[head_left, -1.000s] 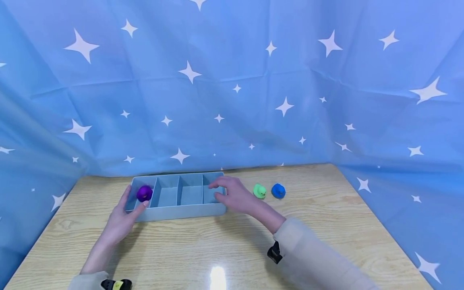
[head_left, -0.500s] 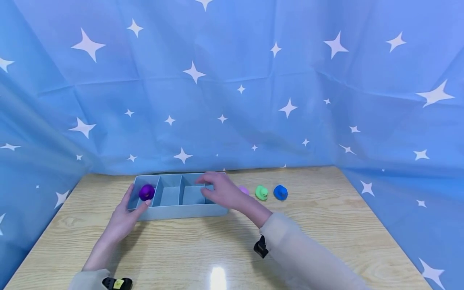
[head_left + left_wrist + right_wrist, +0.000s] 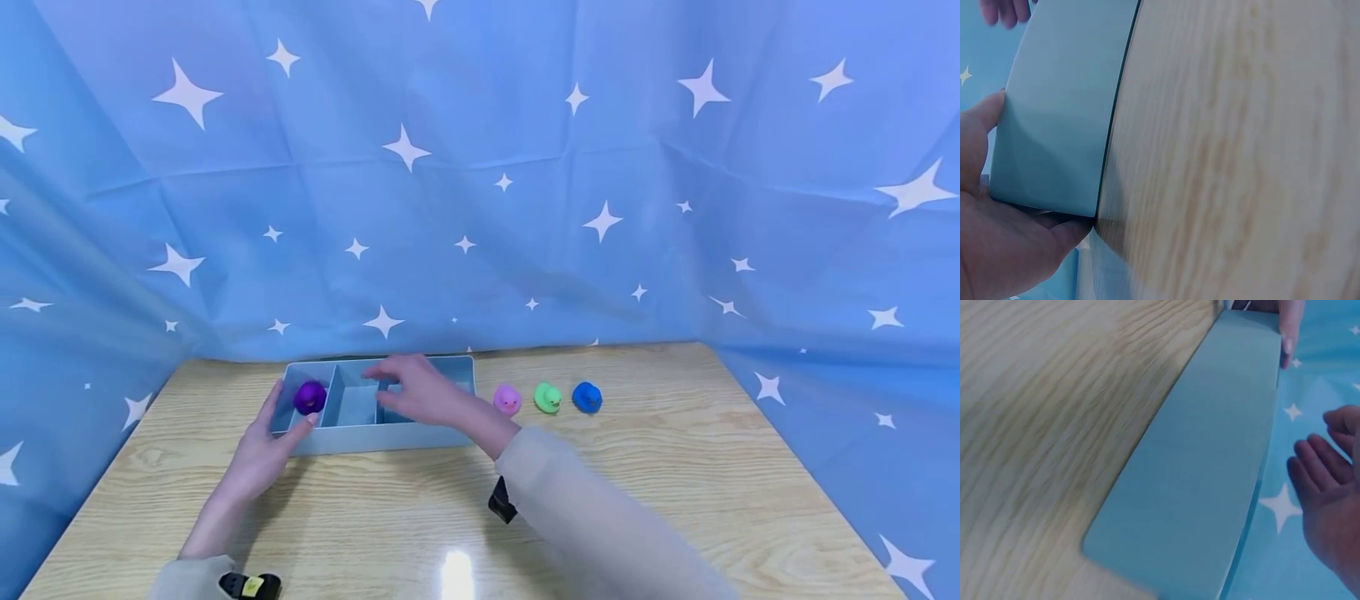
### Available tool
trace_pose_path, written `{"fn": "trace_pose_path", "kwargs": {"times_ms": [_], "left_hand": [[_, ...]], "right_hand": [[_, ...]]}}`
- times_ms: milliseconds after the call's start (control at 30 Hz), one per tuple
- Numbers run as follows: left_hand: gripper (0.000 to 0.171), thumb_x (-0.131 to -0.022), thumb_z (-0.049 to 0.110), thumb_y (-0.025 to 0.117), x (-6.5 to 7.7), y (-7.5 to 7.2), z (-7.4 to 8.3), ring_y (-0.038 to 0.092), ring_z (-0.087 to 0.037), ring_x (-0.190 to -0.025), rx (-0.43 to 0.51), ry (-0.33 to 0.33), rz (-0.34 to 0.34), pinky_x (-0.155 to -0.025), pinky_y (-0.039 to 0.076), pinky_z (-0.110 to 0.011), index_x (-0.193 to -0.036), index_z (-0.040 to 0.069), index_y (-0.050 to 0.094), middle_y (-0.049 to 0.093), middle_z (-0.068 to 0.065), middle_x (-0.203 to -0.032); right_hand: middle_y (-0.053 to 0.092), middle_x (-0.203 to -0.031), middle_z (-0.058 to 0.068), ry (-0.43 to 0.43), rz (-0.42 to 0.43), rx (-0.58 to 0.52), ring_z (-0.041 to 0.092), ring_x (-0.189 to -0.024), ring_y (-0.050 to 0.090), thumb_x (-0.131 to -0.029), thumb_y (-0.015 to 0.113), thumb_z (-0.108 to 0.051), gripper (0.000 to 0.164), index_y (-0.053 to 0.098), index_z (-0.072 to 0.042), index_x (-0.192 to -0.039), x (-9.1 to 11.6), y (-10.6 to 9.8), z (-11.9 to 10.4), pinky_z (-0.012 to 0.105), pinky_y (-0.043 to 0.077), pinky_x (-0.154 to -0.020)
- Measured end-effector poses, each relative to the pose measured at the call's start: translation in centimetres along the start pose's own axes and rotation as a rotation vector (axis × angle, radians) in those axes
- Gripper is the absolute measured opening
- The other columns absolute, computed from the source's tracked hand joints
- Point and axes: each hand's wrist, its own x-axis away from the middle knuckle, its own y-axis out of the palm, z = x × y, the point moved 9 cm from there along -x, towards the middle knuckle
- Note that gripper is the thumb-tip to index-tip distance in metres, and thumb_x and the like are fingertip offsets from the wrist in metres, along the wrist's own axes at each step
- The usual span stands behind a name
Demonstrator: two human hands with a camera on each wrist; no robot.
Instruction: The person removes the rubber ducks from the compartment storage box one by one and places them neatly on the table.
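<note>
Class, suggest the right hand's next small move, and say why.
Perhaps shift the empty right hand left toward the rounded purple toy: that hand hovers over the long blue compartment tray holding the toy, and the left hand grips the tray's end.

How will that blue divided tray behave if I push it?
The blue divided tray probably stays stiff, given its straight walls. It seems unlikely to tip, lying long and low. The purple toy duck might slide, with room beside it.

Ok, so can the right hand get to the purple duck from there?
Probably yes: the right hand looks empty and is over the box, which is open above the purple duck. The left hand holds the box at that end but leaves the duck uncovered from above.
</note>
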Motion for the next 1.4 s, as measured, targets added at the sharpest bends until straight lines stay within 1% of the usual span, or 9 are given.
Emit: {"fn": "trace_pose_path", "kwargs": {"times_ms": [167,367,567,700,833,900,1067,1267,1400], "left_hand": [[0.103,-0.101,0.055,0.058,0.0,0.0,-0.2,0.003,-0.053,-0.151,0.0,-0.009,-0.005,-0.117,0.013,-0.072,-0.163,0.018,-0.015,-0.002,-0.031,-0.167],[0.104,-0.101,0.055,0.059,-0.1,-0.1,-0.3,0.003,-0.054,-0.151,0.012,-0.01,-0.018,-0.115,0.015,-0.074,-0.163,0.019,-0.016,-0.002,-0.03,-0.167],[0.103,-0.102,0.051,0.06,-0.2,0.0,-0.1,0.003,-0.054,-0.151,0.02,0.028,-0.037,-0.114,0.015,-0.076,-0.163,0.017,-0.015,-0.003,-0.028,-0.168],[0.103,-0.102,0.045,0.062,-0.3,-0.2,0.0,0.003,-0.054,-0.151,0.035,0.046,-0.045,-0.113,0.014,-0.076,-0.163,0.015,-0.015,-0.004,-0.028,-0.168],[0.105,-0.101,0.045,0.065,-0.3,-0.3,-0.2,0.003,-0.054,-0.151,0.054,0.048,-0.05,-0.113,0.014,-0.076,-0.164,0.016,-0.014,-0.005,-0.026,-0.169],[0.105,-0.1,0.045,0.066,-0.3,-0.4,-0.3,0.007,-0.054,-0.151,0.064,0.055,-0.047,-0.113,0.017,-0.075,-0.164,0.016,-0.013,-0.003,-0.027,-0.168],[0.106,-0.099,0.047,0.067,-0.1,-0.6,-0.5,0.014,-0.054,-0.149,0.077,0.053,-0.038,-0.114,0.022,-0.072,-0.165,0.017,-0.009,0.003,-0.029,-0.168],[0.106,-0.098,0.047,0.069,-0.2,-0.6,-0.5,0.011,-0.053,-0.151,0.065,0.053,-0.021,-0.115,0.019,-0.071,-0.165,0.016,-0.007,0.003,-0.026,-0.169],[0.105,-0.098,0.044,0.07,-0.3,-0.7,-0.6,0.007,-0.051,-0.152,0.07,0.048,-0.01,-0.116,0.016,-0.071,-0.166,0.017,-0.006,0.003,-0.026,-0.169]], "right_hand": [[0.063,-0.141,0.004,0.033,-0.066,-0.002,0.013,-0.126,0.059,-0.104,0.061,-0.014,0.041,0.059,-0.007,-0.144,-1.7,1.5,-0.7,0.021,0.048,-0.101],[0.065,-0.138,0.004,0.025,-0.065,-0.015,0.011,-0.124,0.06,-0.105,0.061,-0.015,0.037,0.061,-0.007,-0.142,-4.1,2.5,-1.5,0.02,0.047,-0.101],[0.067,-0.136,0.007,0.027,-0.067,-0.008,0.011,-0.121,0.063,-0.107,0.057,-0.012,0.034,0.063,-0.006,-0.14,-5.9,3.3,-2.1,0.017,0.048,-0.096],[0.067,-0.135,0.006,0.046,-0.062,-0.033,0.01,-0.122,0.062,-0.105,0.061,-0.014,0.036,0.063,-0.007,-0.141,-6.8,4.0,-2.1,0.018,0.047,-0.099],[0.067,-0.136,0.004,0.059,-0.05,-0.051,0.011,-0.123,0.062,-0.102,0.067,-0.017,0.04,0.062,-0.009,-0.141,-7.7,4.6,-2.2,0.02,0.047,-0.102],[0.067,-0.135,0.003,0.059,-0.052,-0.049,0.01,-0.123,0.062,-0.1,0.069,-0.017,0.041,0.063,-0.009,-0.141,-8.2,5.0,-2.4,0.019,0.046,-0.102],[0.069,-0.132,0.0,0.079,-0.074,-0.022,0.01,-0.122,0.062,-0.098,0.073,-0.016,0.042,0.065,-0.011,-0.138,-9.1,6.0,-2.6,0.018,0.047,-0.1],[0.069,-0.131,-0.003,0.099,-0.065,0.003,0.01,-0.122,0.062,-0.095,0.076,-0.016,0.042,0.066,-0.012,-0.136,-9.4,6.4,-1.7,0.019,0.047,-0.1],[0.068,-0.132,0.0,0.114,-0.043,-0.014,0.013,-0.121,0.063,-0.094,0.077,-0.014,0.043,0.066,-0.012,-0.136,-9.4,6.5,-0.7,0.022,0.049,-0.1]]}}
